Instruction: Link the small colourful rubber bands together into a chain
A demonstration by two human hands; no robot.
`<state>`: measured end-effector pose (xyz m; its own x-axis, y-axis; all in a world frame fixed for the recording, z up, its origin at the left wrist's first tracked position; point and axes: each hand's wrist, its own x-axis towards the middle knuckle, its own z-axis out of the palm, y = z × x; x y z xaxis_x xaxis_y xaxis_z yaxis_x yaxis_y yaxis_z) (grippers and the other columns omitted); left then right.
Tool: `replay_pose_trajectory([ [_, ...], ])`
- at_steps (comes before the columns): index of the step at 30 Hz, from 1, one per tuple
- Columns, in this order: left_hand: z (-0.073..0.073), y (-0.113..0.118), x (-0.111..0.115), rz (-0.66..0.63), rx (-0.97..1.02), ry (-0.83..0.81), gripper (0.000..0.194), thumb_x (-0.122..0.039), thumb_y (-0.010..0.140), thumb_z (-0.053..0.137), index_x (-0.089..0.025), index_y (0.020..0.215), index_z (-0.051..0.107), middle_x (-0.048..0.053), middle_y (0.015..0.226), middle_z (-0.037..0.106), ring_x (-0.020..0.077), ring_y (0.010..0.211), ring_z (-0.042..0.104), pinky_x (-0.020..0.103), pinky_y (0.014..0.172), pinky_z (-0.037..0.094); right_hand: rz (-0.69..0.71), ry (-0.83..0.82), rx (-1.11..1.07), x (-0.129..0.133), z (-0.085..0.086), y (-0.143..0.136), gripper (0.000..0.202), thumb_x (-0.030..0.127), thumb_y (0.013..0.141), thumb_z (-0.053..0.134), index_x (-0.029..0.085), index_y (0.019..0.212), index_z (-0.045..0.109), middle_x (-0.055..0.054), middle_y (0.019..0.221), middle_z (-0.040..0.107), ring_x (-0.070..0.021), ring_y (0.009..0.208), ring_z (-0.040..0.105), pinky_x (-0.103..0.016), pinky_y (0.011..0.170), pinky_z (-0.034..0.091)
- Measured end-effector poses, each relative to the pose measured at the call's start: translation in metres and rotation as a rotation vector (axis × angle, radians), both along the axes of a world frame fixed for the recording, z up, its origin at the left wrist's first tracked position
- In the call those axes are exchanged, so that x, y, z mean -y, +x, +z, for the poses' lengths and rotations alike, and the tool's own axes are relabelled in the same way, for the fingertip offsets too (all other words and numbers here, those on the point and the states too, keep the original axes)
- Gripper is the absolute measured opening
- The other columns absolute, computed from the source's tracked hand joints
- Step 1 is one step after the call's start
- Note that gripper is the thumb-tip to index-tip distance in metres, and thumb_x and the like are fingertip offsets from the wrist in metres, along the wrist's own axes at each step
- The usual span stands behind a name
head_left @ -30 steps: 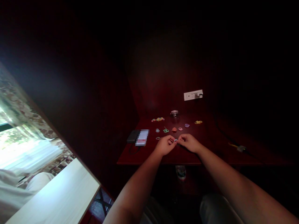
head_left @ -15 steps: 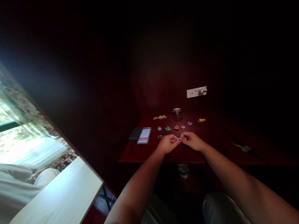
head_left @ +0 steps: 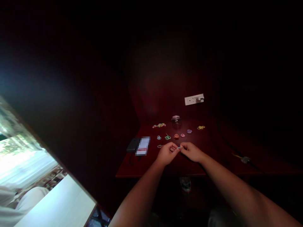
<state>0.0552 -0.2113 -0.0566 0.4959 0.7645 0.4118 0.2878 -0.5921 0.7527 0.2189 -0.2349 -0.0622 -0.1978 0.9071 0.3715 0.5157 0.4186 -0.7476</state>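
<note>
My left hand (head_left: pixel 167 153) and my right hand (head_left: pixel 193 152) meet above the front half of the dark red table. Between their pinched fingertips is a small pale-blue hair tie (head_left: pixel 178 148), partly covered by the fingers. Just left of my left hand lies a single greyish hair tie (head_left: pixel 159 146). Beyond the hands, hair ties sit in small groups by colour: blue (head_left: pixel 158 137), green (head_left: pixel 167 137), orange (head_left: pixel 176 136), pink (head_left: pixel 182 135), purple (head_left: pixel 189 131) and yellow (head_left: pixel 201 127). Farther back at the left is a mixed-colour group (head_left: pixel 159 125).
A clear lidded jar (head_left: pixel 176 122) stands near the back wall. On the left lie a blurred-out phone (head_left: pixel 143 145) and a black case-like object (head_left: pixel 133 145). A wall socket (head_left: pixel 194 99) holds a plug. A dark cable with a yellowish piece (head_left: pixel 245 160) crosses the right side.
The view has tilted, so the table appears lower and slightly left. Both hands still pinch the pale-blue hair tie, which shows as a straighter strip between the fingertips.
</note>
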Motion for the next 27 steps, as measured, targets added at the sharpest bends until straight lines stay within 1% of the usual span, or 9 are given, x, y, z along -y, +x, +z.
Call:
replay_pose_trajectory([
  [3,-0.001,0.001,-0.005,0.017,0.022,-0.016,0.019,-0.031,0.075,0.053,-0.014,0.08,0.057,0.002,0.07,0.06,0.0083,0.062,0.054,0.017,0.056,0.042,-0.066,-0.007,0.03,-0.007,-0.002,-0.002,0.023,0.031,0.072,0.044,0.016,0.055,0.041,0.005,0.051,0.039,-0.0083,0.051,0.035,-0.02,0.048,0.025],
  [7,0.002,0.008,-0.008,0.112,0.012,0.005,0.015,-0.027,0.076,0.05,-0.015,0.079,0.058,0.001,0.067,0.06,0.008,0.06,0.055,0.018,0.055,0.042,-0.14,-0.051,0.042,-0.021,0.0,-0.003,0.025,0.031,0.072,0.043,0.015,0.053,0.043,0.004,0.048,0.041,-0.0081,0.049,0.036,-0.02,0.047,0.024],
  [10,0.006,0.014,-0.011,0.207,-0.046,0.069,0.013,-0.023,0.076,0.048,-0.017,0.079,0.059,0.0,0.068,0.062,0.0077,0.059,0.055,0.018,0.056,0.041,-0.195,-0.089,-0.001,-0.032,0.003,-0.004,0.026,0.032,0.07,0.043,0.016,0.049,0.042,0.005,0.046,0.038,-0.0075,0.046,0.034,-0.02,0.044,0.022],
  [13,0.013,0.016,-0.02,0.282,-0.138,0.131,0.01,-0.022,0.075,0.05,-0.019,0.078,0.059,-0.001,0.068,0.062,0.0075,0.058,0.055,0.017,0.055,0.038,-0.181,-0.105,-0.06,-0.042,0.006,-0.004,0.026,0.031,0.068,0.043,0.017,0.047,0.039,0.006,0.043,0.032,-0.0068,0.044,0.03,-0.02,0.043,0.02],
  [15,0.019,0.011,-0.032,0.323,-0.194,0.15,0.01,-0.024,0.075,0.05,-0.019,0.078,0.059,-0.001,0.068,0.062,0.0074,0.057,0.054,0.017,0.054,0.037,-0.142,-0.102,-0.086,-0.046,0.008,-0.003,0.026,0.03,0.066,0.043,0.017,0.045,0.035,0.006,0.042,0.03,-0.0065,0.043,0.028,-0.02,0.043,0.02],
  [18,0.03,-0.004,-0.059,0.381,-0.247,0.161,0.013,-0.028,0.076,0.051,-0.019,0.08,0.06,0.0,0.069,0.063,0.0075,0.057,0.053,0.017,0.055,0.036,-0.137,-0.091,-0.103,-0.049,0.009,-0.001,0.026,0.027,0.066,0.041,0.018,0.043,0.033,0.006,0.041,0.03,-0.0063,0.043,0.028,-0.021,0.043,0.021],
  [22,0.044,-0.032,-0.1,0.482,-0.32,0.053,0.016,-0.027,0.074,0.052,-0.017,0.081,0.062,0.001,0.07,0.063,0.0083,0.057,0.053,0.018,0.054,0.036,-0.171,-0.07,-0.074,-0.051,0.006,0.001,0.025,0.027,0.065,0.041,0.018,0.043,0.035,0.005,0.041,0.031,-0.0069,0.042,0.03,-0.021,0.044,0.022],
  [25,0.048,-0.047,-0.121,0.5,-0.422,-0.041,0.016,-0.027,0.073,0.053,-0.017,0.079,0.064,0.002,0.072,0.065,0.0091,0.058,0.054,0.019,0.055,0.037,-0.189,-0.097,-0.051,-0.054,0.003,0.001,0.023,0.028,0.065,0.042,0.018,0.044,0.037,0.005,0.04,0.033,-0.0075,0.042,0.031,-0.023,0.045,0.024],
  [27,0.048,-0.052,-0.13,0.503,-0.493,-0.034,0.015,-0.028,0.071,0.056,-0.018,0.076,0.066,0.002,0.073,0.066,0.0101,0.062,0.055,0.019,0.058,0.037,-0.193,-0.087,-0.024,-0.057,0.002,0.002,0.024,0.028,0.065,0.042,0.019,0.044,0.037,0.005,0.04,0.033,-0.0079,0.042,0.031,-0.023,0.047,0.026],
])
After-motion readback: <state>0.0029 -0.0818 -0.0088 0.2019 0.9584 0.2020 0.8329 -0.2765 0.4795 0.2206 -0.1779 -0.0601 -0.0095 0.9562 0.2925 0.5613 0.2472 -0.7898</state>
